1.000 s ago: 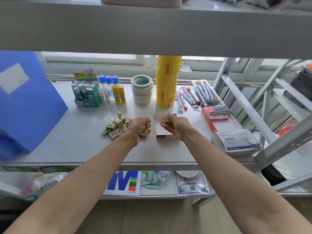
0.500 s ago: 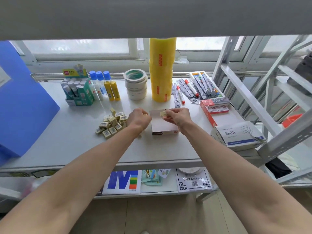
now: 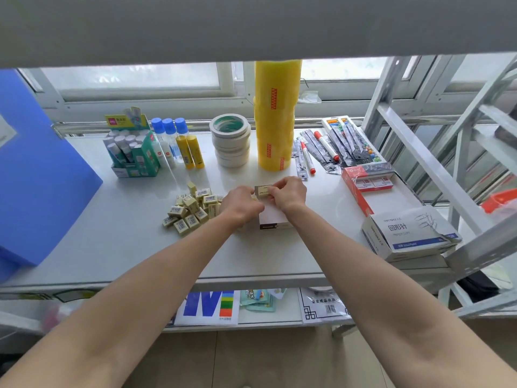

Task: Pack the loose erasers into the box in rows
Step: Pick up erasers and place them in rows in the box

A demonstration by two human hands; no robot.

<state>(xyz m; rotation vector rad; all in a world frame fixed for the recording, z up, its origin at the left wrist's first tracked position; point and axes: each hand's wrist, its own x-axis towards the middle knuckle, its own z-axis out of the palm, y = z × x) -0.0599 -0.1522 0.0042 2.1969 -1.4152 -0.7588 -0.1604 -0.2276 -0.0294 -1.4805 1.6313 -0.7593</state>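
Observation:
A small open box [image 3: 272,218] with a pale inside lies on the white shelf at the centre. A pile of several loose yellow erasers [image 3: 193,208] with barcode wrappers sits just left of it. My right hand [image 3: 288,193] pinches an eraser [image 3: 263,189] at the box's far end. My left hand [image 3: 242,205] is at the box's left edge with its fingers curled; what they hold is hidden.
Behind stand a tall stack of yellow tape rolls [image 3: 277,116], white tape rolls [image 3: 230,141], glue sticks and bottles [image 3: 179,144] and a green display carton [image 3: 134,155]. Markers and pens [image 3: 330,149] lie right, with a red box [image 3: 366,180] and a paper-clip carton [image 3: 405,233]. A blue folder [image 3: 36,175] is left.
My left hand has moved right from the eraser pile to the box's left edge. My right hand with its eraser stays at the box's far end. The camera tilted down.

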